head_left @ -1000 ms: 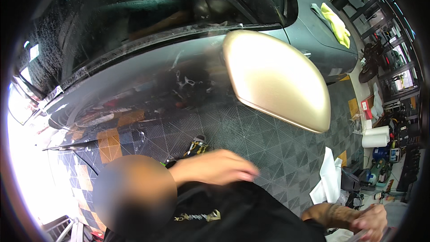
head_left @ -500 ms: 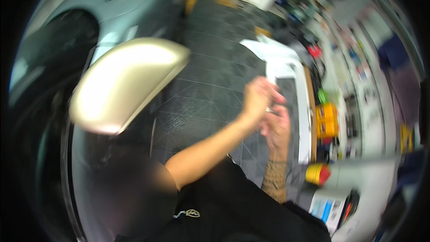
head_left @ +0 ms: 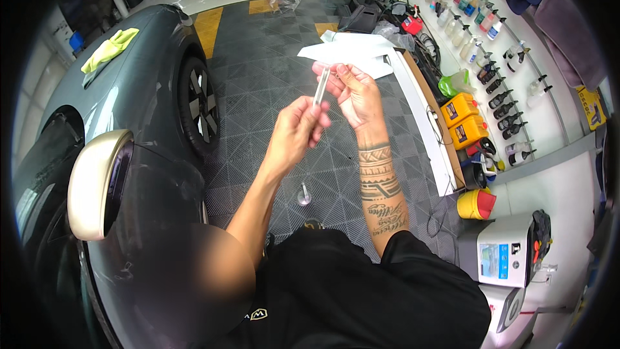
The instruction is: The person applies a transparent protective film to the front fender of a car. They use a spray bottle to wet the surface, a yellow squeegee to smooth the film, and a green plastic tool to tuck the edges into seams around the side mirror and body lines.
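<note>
A slim, straight silver tool [head_left: 321, 87] stands nearly upright between my hands; its exact kind is hard to tell. My left hand [head_left: 296, 130] pinches its lower end between thumb and fingers. Around the upper end, the fingers of my right hand [head_left: 363, 98] are curled, their tips partly behind the tool and the thumb bent in beside it. Whether a small piece sits under that thumb I cannot make out. Both hands are raised in front of me over the dark tiled floor [head_left: 258, 113], right of a dark grey car [head_left: 145, 90].
A gold-coloured side mirror [head_left: 90, 187] juts out at left. On the car's front lies a yellow-green cloth [head_left: 110, 50]. White sheeting [head_left: 352, 52], a long carton [head_left: 420, 119] and yellow jugs [head_left: 462, 123] are on the right. A small clear container [head_left: 304, 198] stands on the floor.
My view has swung, so the mirror appears farther left and the hands higher and more central. The hands have drawn slightly apart, and the silver tool now shows between them.
</note>
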`<state>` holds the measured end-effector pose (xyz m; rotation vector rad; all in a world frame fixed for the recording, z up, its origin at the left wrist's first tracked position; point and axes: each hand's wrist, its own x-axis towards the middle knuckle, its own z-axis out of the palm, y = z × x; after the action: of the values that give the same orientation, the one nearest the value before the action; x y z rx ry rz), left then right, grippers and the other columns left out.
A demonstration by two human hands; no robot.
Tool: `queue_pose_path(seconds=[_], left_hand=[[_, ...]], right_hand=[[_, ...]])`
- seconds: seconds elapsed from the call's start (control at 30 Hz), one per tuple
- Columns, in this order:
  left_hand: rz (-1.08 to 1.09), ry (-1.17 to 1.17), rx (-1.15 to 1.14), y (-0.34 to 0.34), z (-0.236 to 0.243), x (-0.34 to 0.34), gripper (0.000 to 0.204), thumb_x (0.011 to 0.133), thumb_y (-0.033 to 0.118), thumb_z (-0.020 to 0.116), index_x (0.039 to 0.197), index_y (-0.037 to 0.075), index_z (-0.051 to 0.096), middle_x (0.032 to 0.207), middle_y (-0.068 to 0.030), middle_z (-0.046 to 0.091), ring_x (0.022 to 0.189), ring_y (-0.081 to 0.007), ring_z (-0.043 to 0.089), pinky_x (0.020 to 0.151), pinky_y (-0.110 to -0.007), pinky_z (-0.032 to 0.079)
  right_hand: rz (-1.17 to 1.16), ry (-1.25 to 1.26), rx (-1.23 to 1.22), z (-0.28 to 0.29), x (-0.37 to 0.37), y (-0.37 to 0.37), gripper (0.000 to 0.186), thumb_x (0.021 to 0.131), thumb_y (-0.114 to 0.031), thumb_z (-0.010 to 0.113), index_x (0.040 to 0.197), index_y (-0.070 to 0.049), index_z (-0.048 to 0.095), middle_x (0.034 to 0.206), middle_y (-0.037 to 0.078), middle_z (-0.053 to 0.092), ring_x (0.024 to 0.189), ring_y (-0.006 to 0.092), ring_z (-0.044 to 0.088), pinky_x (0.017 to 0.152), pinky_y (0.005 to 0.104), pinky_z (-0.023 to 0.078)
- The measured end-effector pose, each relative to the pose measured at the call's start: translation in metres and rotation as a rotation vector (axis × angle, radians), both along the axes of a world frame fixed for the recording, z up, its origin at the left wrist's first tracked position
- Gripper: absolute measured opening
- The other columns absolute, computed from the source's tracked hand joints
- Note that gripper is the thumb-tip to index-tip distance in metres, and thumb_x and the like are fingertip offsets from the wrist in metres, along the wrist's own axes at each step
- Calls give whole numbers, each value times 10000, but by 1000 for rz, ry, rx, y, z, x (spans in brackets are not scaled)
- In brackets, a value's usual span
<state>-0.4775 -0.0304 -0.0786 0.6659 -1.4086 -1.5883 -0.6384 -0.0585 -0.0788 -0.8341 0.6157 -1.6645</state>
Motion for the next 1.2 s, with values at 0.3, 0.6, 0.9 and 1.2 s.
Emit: queue_pose_path(seconds=[0.3,0.6,0.9,1.2], left_hand=[[381,-327,-192,-11,-13,-57,278,988,238,530,823,36,626,540,-2,531,497,-70,477,475,-259,372],[554,-463,-215,-26,-24,-88,406,958,297,585,677,4,601,462,-54,515,403,-111,482,417,-303,365],[693,-475,-319,-32,-53,-105,328,907,231,648,709,-30,653,507,-149,560,424,-150,517,429,-334,417],[125,-515,-287,-56,-118,-119,410,961,365,569,776,23,698,496,-66,543,421,-120,501,427,-328,419]], right_hand=[[119,-169,-53,12,-20,-6,257,1035,-237,407,997,0,497,1219,383,534,1107,433,604,908,476,540],[79,-229,21,-6,-30,-15,246,1042,-221,368,1052,12,445,1269,389,491,1142,447,575,919,466,538],[-221,-98,-6,-47,-16,-24,216,1051,-243,360,1101,-34,387,1270,316,539,1081,395,625,835,436,572],[246,-872,225,-169,-108,-15,327,1027,-227,401,1232,21,463,1365,178,512,1218,273,545,862,377,536]])
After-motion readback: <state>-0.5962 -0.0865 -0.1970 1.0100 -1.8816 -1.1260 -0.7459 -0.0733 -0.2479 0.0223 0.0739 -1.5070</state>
